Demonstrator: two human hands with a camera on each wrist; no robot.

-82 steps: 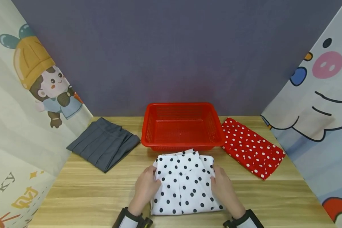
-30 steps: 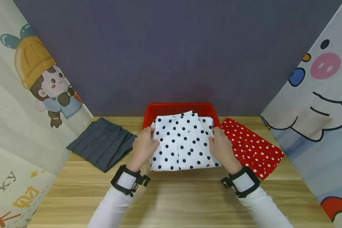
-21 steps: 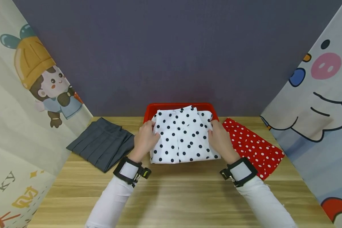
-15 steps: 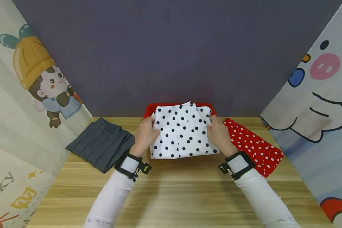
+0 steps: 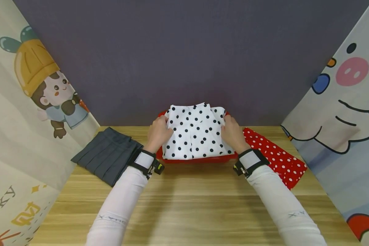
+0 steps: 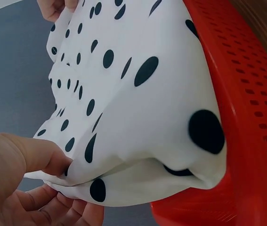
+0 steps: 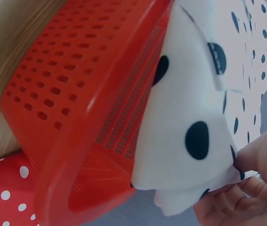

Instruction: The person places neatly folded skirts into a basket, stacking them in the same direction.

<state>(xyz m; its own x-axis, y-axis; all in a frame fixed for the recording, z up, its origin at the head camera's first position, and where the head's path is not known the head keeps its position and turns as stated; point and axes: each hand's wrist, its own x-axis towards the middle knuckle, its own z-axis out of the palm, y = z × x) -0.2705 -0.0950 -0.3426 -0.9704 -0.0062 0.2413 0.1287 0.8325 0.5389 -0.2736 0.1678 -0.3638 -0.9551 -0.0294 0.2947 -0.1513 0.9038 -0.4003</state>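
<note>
A folded white cloth with black polka dots [image 5: 198, 133] is held level over the red plastic basket [image 5: 200, 160], covering most of its opening. My left hand [image 5: 159, 133] pinches the cloth's left side, thumb on top and fingers beneath, as the left wrist view shows. On the opposite side my right hand [image 5: 233, 134] grips the cloth the same way. In the right wrist view, the cloth's front edge [image 7: 190, 141] lies just inside the rim of the basket [image 7: 76, 113]. How far the cloth is from the basket's floor is hidden.
Left of the basket lies a folded dark grey pleated cloth [image 5: 107, 153], partly behind my left wrist. A folded red cloth with white dots [image 5: 273, 153] lies to the right, partly behind my right forearm. A dark grey wall [image 5: 190, 61] stands close behind the basket.
Both hands have lifted the polka-dot cloth from the table in front and carried it forward over the basket. The grey and red cloths have stayed in place.
</note>
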